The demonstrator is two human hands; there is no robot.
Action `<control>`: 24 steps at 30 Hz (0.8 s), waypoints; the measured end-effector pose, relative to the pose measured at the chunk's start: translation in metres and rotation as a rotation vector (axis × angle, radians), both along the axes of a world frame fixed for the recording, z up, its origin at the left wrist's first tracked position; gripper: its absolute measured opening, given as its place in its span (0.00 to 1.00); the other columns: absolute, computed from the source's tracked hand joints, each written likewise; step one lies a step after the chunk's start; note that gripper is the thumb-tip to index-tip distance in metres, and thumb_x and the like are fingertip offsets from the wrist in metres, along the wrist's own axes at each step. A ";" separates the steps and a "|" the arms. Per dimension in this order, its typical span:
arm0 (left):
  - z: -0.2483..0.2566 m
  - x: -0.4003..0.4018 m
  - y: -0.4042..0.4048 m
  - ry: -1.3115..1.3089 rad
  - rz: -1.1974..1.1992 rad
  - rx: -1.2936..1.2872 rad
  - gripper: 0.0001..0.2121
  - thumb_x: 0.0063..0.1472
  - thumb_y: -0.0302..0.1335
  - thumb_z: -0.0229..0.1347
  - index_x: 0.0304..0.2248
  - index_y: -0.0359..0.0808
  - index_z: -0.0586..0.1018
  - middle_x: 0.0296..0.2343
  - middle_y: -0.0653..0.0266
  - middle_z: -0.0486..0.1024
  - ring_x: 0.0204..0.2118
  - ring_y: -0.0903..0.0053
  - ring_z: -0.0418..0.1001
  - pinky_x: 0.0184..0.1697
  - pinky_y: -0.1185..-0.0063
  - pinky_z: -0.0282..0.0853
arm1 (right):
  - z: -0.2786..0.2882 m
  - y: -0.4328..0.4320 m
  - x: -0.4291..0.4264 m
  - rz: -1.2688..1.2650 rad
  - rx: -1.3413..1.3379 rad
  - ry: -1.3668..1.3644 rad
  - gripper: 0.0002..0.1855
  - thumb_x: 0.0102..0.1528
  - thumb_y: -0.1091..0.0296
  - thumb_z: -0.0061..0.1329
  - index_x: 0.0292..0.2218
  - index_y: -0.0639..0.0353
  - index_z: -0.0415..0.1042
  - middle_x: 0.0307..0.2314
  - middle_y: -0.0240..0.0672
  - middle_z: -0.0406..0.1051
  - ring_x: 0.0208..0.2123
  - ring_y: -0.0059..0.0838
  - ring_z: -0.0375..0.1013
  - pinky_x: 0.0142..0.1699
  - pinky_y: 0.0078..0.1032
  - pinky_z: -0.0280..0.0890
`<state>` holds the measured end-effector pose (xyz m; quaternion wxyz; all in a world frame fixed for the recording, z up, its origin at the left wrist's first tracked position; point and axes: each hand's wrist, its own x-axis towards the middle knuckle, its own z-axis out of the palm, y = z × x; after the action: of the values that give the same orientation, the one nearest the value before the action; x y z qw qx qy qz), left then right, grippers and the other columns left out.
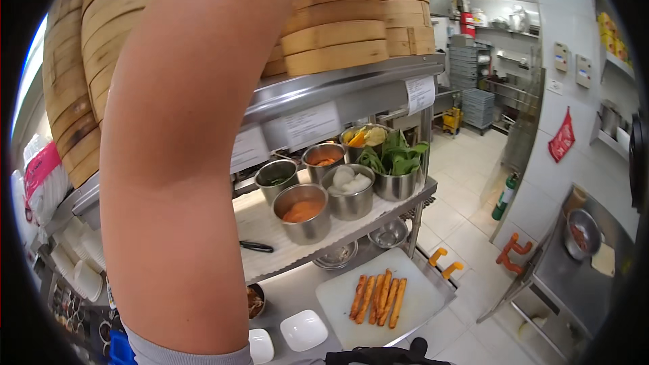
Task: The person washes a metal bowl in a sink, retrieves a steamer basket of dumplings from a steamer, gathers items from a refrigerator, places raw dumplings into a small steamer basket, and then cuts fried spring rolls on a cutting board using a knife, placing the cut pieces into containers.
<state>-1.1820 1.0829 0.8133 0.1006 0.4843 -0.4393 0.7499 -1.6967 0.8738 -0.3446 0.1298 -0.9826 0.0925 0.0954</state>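
Both my hands are out of view. My raised bare forearm [172, 162] crosses the left half of the picture and leaves it at the top, in front of tall stacks of bamboo steamer baskets [334, 30]. On the counter before me lies a white cutting board [339, 294] with several browned fried sticks [377, 299] side by side. Left of the board are a square white bowl [304, 330] and a second white dish [259, 347], partly hidden by my arm.
Metal pots with orange sauce [301, 213], white pieces [350, 182] and leafy greens [398, 157] stand on a shelf [274, 263]. A black-handled tool [256, 247] lies there. Paper cups [86, 279] are at left. A steel side table [563, 274] holds a metal bowl [583, 235].
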 end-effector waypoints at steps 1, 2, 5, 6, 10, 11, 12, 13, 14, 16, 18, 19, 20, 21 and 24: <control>-0.020 0.005 0.002 0.012 0.019 0.010 0.22 0.55 0.35 0.56 0.44 0.25 0.77 0.42 0.43 0.76 0.48 0.56 0.74 0.52 0.67 0.69 | -0.004 -0.030 0.027 0.044 0.001 -0.005 0.12 0.50 0.56 0.51 0.30 0.54 0.76 0.25 0.46 0.76 0.30 0.47 0.76 0.35 0.45 0.68; -0.044 0.007 0.006 0.034 0.010 0.005 0.22 0.54 0.35 0.57 0.43 0.26 0.77 0.42 0.43 0.76 0.47 0.56 0.74 0.52 0.67 0.69 | -0.003 -0.067 0.048 0.063 -0.006 -0.005 0.12 0.49 0.56 0.51 0.30 0.54 0.76 0.25 0.47 0.76 0.31 0.47 0.76 0.36 0.45 0.68; -0.130 0.000 0.011 0.152 0.017 0.049 0.22 0.53 0.36 0.58 0.43 0.26 0.77 0.41 0.45 0.76 0.46 0.57 0.74 0.51 0.68 0.69 | -0.012 -0.131 0.095 0.152 0.042 0.031 0.13 0.48 0.56 0.52 0.32 0.53 0.77 0.27 0.49 0.76 0.33 0.48 0.76 0.37 0.44 0.69; -0.160 -0.007 0.016 0.208 0.036 0.067 0.22 0.53 0.36 0.58 0.42 0.26 0.77 0.41 0.45 0.76 0.46 0.57 0.74 0.50 0.68 0.69 | -0.011 -0.156 0.100 0.186 0.031 0.062 0.13 0.50 0.57 0.50 0.33 0.56 0.77 0.27 0.47 0.76 0.30 0.45 0.76 0.34 0.42 0.70; -0.277 -0.057 0.027 0.477 0.169 0.138 0.22 0.52 0.36 0.60 0.42 0.27 0.78 0.40 0.47 0.77 0.44 0.58 0.74 0.49 0.69 0.69 | 0.032 -0.223 0.140 -0.197 0.596 0.327 0.14 0.58 0.61 0.44 0.34 0.64 0.74 0.25 0.42 0.75 0.23 0.37 0.78 0.26 0.35 0.73; -0.301 -0.084 0.034 0.570 0.268 0.165 0.22 0.52 0.37 0.60 0.41 0.27 0.78 0.39 0.48 0.77 0.44 0.59 0.74 0.49 0.69 0.69 | 0.071 -0.204 0.167 -0.810 1.042 0.316 0.13 0.58 0.61 0.44 0.31 0.63 0.73 0.21 0.42 0.73 0.23 0.38 0.78 0.26 0.36 0.73; -0.329 -0.089 0.040 0.665 0.274 0.167 0.22 0.51 0.37 0.60 0.41 0.28 0.78 0.39 0.48 0.77 0.44 0.59 0.74 0.48 0.69 0.69 | 0.085 -0.215 0.168 -0.916 1.063 0.301 0.11 0.58 0.63 0.44 0.32 0.62 0.70 0.21 0.41 0.71 0.23 0.38 0.77 0.24 0.37 0.73; -0.374 -0.085 0.036 0.762 0.231 0.179 0.22 0.51 0.37 0.61 0.41 0.28 0.78 0.39 0.49 0.77 0.43 0.59 0.75 0.48 0.69 0.69 | 0.098 -0.233 0.166 -1.051 1.074 0.247 0.08 0.58 0.65 0.44 0.33 0.61 0.68 0.22 0.40 0.69 0.22 0.39 0.76 0.22 0.38 0.72; -0.387 -0.114 0.039 0.839 0.272 0.207 0.22 0.51 0.37 0.61 0.41 0.28 0.78 0.39 0.49 0.77 0.43 0.60 0.75 0.48 0.69 0.69 | 0.090 -0.245 0.174 -1.026 1.163 0.293 0.07 0.58 0.66 0.45 0.33 0.60 0.68 0.22 0.39 0.69 0.21 0.38 0.75 0.22 0.37 0.71; -0.415 -0.158 0.032 0.990 0.284 0.289 0.22 0.50 0.37 0.62 0.40 0.28 0.79 0.38 0.50 0.77 0.42 0.60 0.75 0.47 0.70 0.69 | 0.069 -0.264 0.171 -1.007 1.237 0.363 0.06 0.57 0.67 0.46 0.33 0.59 0.67 0.23 0.38 0.68 0.21 0.38 0.74 0.21 0.36 0.71; -0.414 -0.210 0.033 1.125 0.374 0.348 0.22 0.50 0.38 0.63 0.40 0.29 0.79 0.38 0.51 0.77 0.41 0.61 0.75 0.46 0.70 0.69 | 0.078 -0.262 0.174 -0.930 1.173 0.495 0.06 0.57 0.67 0.46 0.33 0.59 0.68 0.23 0.38 0.68 0.21 0.38 0.74 0.22 0.36 0.71; -0.411 -0.229 0.038 1.147 0.378 0.377 0.22 0.49 0.38 0.63 0.40 0.29 0.79 0.37 0.52 0.77 0.41 0.61 0.75 0.46 0.70 0.69 | 0.084 -0.267 0.170 -0.920 1.141 0.510 0.06 0.57 0.67 0.46 0.33 0.59 0.68 0.23 0.38 0.68 0.21 0.38 0.74 0.22 0.36 0.71; -0.401 -0.251 0.050 1.172 0.410 0.387 0.22 0.49 0.38 0.64 0.39 0.29 0.79 0.37 0.52 0.77 0.41 0.62 0.75 0.46 0.70 0.69 | 0.089 -0.272 0.170 -0.887 1.106 0.549 0.06 0.57 0.66 0.46 0.33 0.59 0.68 0.23 0.39 0.69 0.21 0.38 0.74 0.22 0.36 0.71; -0.385 -0.275 0.062 1.189 0.458 0.394 0.22 0.49 0.38 0.64 0.39 0.30 0.79 0.37 0.53 0.77 0.40 0.62 0.75 0.45 0.71 0.69 | 0.096 -0.279 0.171 -0.850 1.066 0.581 0.06 0.57 0.66 0.46 0.33 0.59 0.68 0.23 0.39 0.69 0.21 0.38 0.74 0.22 0.36 0.71; -0.308 -0.365 0.092 1.216 0.673 0.349 0.22 0.48 0.38 0.65 0.38 0.30 0.80 0.36 0.54 0.78 0.39 0.63 0.75 0.44 0.71 0.69 | 0.108 -0.290 0.194 -0.672 0.964 0.687 0.07 0.57 0.66 0.46 0.33 0.59 0.69 0.23 0.39 0.69 0.22 0.38 0.74 0.23 0.36 0.71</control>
<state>-1.5469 1.1751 0.5057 0.0120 0.9347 -0.2457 0.2564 -1.5024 0.5838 -0.2364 0.5392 -0.6468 0.3757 0.3870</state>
